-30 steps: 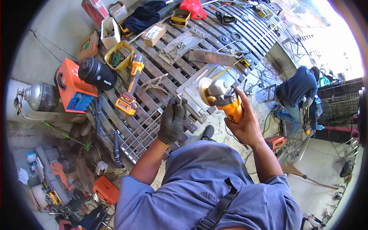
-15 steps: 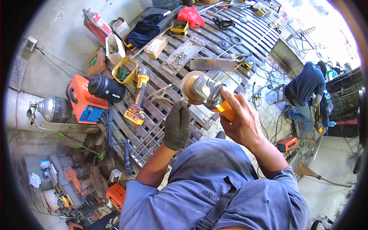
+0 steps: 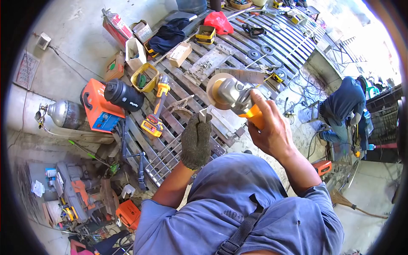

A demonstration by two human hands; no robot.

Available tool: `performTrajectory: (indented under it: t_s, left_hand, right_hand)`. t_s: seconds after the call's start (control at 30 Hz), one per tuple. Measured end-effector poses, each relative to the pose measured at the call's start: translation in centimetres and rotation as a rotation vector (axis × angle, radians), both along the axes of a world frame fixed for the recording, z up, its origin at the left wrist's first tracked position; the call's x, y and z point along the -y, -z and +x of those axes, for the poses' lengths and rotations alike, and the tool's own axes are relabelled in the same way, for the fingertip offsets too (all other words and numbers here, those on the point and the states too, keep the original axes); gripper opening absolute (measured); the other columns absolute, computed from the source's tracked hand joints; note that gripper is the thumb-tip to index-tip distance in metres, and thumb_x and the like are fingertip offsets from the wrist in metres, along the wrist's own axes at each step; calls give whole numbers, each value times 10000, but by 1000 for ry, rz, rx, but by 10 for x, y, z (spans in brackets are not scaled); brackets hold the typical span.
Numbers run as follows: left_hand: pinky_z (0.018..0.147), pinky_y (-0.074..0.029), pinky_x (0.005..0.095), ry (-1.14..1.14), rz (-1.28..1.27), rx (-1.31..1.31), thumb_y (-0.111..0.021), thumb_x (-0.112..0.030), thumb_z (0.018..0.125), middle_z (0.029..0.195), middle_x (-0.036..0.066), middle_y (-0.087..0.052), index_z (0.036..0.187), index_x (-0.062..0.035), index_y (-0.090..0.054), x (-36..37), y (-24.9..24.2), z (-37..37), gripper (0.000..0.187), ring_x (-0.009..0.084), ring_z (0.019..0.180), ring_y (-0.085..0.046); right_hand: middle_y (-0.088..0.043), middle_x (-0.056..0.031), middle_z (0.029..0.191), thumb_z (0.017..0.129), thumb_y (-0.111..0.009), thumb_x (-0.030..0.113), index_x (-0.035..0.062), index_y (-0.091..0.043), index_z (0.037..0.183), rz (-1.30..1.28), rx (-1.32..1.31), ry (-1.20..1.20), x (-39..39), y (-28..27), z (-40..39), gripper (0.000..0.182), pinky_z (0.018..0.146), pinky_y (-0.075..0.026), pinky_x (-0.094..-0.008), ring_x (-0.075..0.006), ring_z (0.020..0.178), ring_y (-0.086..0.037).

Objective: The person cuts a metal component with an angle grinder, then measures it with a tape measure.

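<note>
In the head view my right hand (image 3: 274,129), bare, is wrapped round the yellow body of an angle grinder (image 3: 233,94). A tan disc (image 3: 218,90) sits at the grinder's left end. My left hand (image 3: 196,142), in a dark knitted glove, is closed on a small metal piece (image 3: 203,115) whose bright end sticks up past the fingertips. Between the disc and the metal piece there is a visible gap. Most of the piece is hidden by the glove. Beneath both hands lies the slatted metal table (image 3: 172,117).
A second yellow grinder (image 3: 157,106), a black canister (image 3: 123,95) and an orange machine (image 3: 101,105) are to the left. A yellow container (image 3: 145,77) and a cardboard box (image 3: 179,54) stand farther back. A person (image 3: 343,102) bends over at the right, near loose cables (image 3: 312,83).
The grinder has moved away from the left hand, so the metal piece's end now shows clear of the disc. The surroundings have shifted slightly in view.
</note>
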State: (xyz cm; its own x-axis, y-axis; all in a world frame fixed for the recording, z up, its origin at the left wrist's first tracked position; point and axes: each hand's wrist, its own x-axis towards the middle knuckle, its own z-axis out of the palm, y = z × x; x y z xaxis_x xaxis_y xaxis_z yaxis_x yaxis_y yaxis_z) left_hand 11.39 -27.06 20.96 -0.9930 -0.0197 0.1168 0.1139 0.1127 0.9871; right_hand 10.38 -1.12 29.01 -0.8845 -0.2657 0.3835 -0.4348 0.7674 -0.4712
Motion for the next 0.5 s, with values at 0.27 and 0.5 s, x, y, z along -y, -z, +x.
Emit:
performTrajectory:
  t_s: [0.27, 0.5]
  left_hand:
    - [954, -574, 424, -86, -474, -374, -561, -230, 1169, 1194, 218, -717, 1340, 41, -653, 14, -17, -25, 333, 373, 1040, -707]
    - [1015, -547, 550, -61, -532, -474, -611, -161, 1116, 1218, 278, -707, 1307, 18, -661, -2, -33, -34, 266, 495, 1141, -679]
  right_hand:
    - [-665, -96, 1267, 798, -748, -74, 35, -183, 1780, -862, 635, -213, -30, 9, -10, 1138, 912, -551, -298, -149, 1009, -637]
    - [-671, -32, 1296, 801, -980, 142, 13, -308, 1741, -885, 608, -310, -33, 20, -12, 1162, 886, -566, -293, -103, 988, -639]
